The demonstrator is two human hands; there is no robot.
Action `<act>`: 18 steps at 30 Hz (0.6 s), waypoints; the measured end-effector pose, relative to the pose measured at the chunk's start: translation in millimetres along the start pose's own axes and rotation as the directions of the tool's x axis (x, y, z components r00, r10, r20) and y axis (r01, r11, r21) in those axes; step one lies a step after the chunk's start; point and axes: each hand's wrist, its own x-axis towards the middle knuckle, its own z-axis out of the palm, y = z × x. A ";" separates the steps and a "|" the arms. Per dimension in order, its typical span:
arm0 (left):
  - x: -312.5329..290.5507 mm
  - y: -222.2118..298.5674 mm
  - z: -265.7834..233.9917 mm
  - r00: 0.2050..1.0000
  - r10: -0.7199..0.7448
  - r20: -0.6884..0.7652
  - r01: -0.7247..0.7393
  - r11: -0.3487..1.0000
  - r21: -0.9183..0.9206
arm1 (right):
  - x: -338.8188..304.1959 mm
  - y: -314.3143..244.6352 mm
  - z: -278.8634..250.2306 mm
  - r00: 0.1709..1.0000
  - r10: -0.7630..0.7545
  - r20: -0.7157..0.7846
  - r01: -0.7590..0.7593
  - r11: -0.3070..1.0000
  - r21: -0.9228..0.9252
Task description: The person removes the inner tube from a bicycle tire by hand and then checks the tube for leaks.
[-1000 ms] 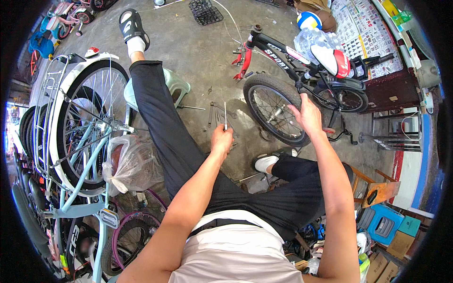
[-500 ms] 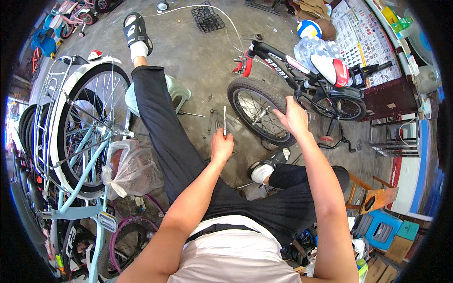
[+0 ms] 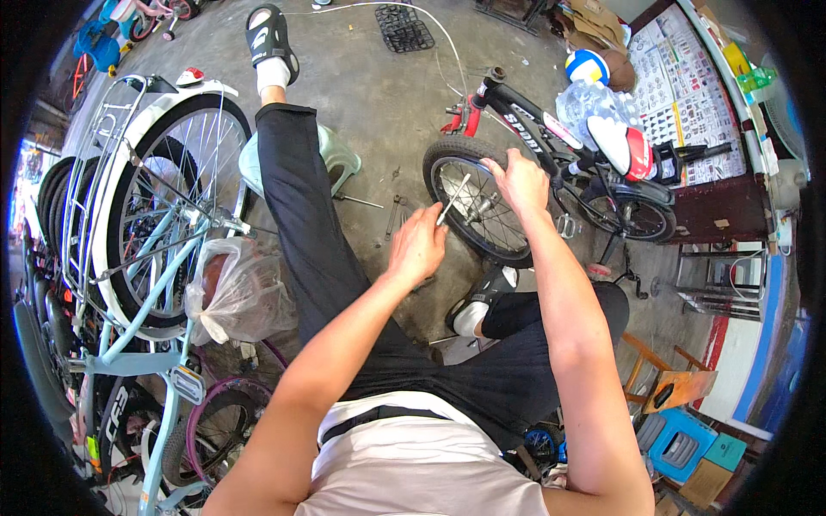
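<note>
My left hand (image 3: 418, 247) is closed round a slim silver hand tool (image 3: 454, 199), whose exact kind I cannot make out. The tool points up and right, its tip in front of the spokes of a small black-tyred bicycle wheel (image 3: 440, 157). On the wheel's upper right my right hand (image 3: 523, 183) grips the tyre, thumb towards the spokes. An axle (image 3: 484, 206) sticks out at the hub. Right behind the wheel is a small black bicycle frame (image 3: 535, 118) with a red fork (image 3: 472, 119) and a red-and-white saddle (image 3: 629, 151).
Several loose tools, among them a wrench (image 3: 396, 215), lie on the concrete floor near a pale green stool (image 3: 344, 163). A light blue bicycle (image 3: 155, 301) with a tied plastic bag (image 3: 237, 297) stands at left. A black wire basket (image 3: 404, 30) lies far ahead.
My left hand has moved right and up with the tool, which now leans right, over the spokes. My right hand has shifted slightly up along the tyre, and my view has moved a little.
</note>
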 end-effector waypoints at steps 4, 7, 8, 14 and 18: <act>25.6 7.0 -26.2 0.996 0.026 0.088 -0.039 0.988 0.149 | -1.5 -1.4 0.0 0.999 -0.007 0.051 0.001 0.992 0.126; 40.7 15.0 -42.3 0.982 0.014 0.190 -0.060 0.968 0.242 | 4.2 -3.1 7.3 0.994 0.009 0.109 -0.028 0.984 0.177; 44.7 22.6 -48.3 0.973 -0.006 0.229 -0.055 0.964 0.261 | 5.1 -1.6 9.1 0.994 0.010 0.112 -0.031 0.982 0.188; 66.8 34.1 -62.0 0.950 -0.013 0.313 -0.117 0.912 0.394 | 12.9 6.8 11.5 0.983 0.017 0.181 -0.067 0.959 0.275; 75.5 36.5 -58.0 0.937 -0.032 0.347 -0.136 0.883 0.448 | 19.3 15.4 19.9 0.973 0.030 0.228 -0.096 0.954 0.283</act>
